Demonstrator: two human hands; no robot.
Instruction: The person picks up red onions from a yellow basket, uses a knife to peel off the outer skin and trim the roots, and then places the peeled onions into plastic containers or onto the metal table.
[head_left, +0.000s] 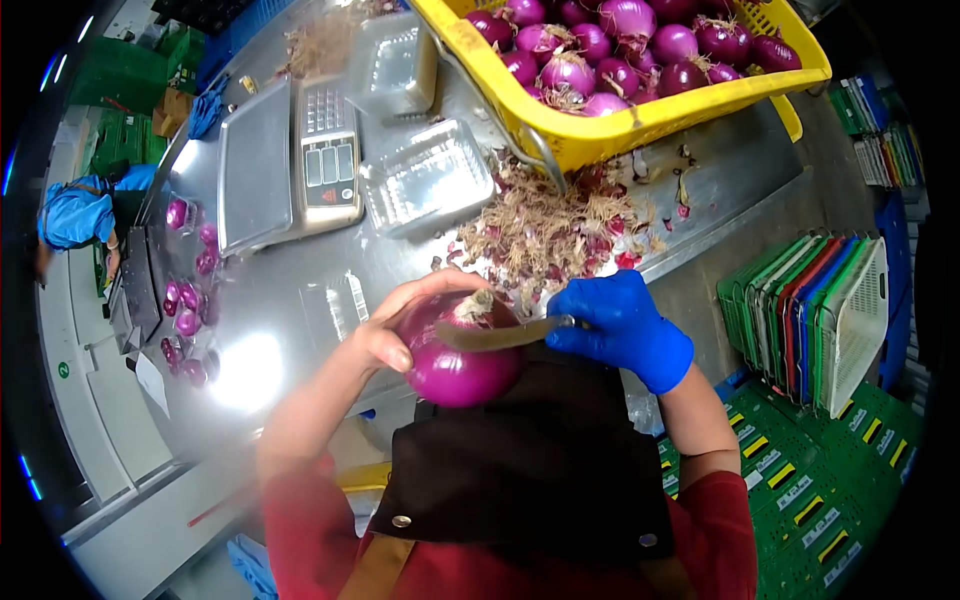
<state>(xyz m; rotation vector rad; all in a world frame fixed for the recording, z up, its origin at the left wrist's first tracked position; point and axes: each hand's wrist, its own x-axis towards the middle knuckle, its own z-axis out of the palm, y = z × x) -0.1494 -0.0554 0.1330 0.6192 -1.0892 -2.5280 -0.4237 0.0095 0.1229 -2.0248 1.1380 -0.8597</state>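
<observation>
My bare left hand (394, 319) grips a large red onion (465, 375) from its left side, over the near edge of the steel table. My right hand (622, 326), in a blue glove, is closed on the handle of a knife (499, 335). The curved blade lies across the front of the onion, just below its dry, pale end; whether it touches the skin I cannot tell. Beyond both hands spreads a heap of onion roots and skins (547, 225). A yellow plastic crate (585, 139) full of red onions (570, 73) stands past the heap.
Clear plastic trays (431, 180) and a weighing scale (326, 157) stand on the steel table (270, 300). Packed onions (187, 322) lie at the left. Stacked coloured crates (855, 337) and green crates (810, 465) are at the right. A person in blue (79, 214) is far left.
</observation>
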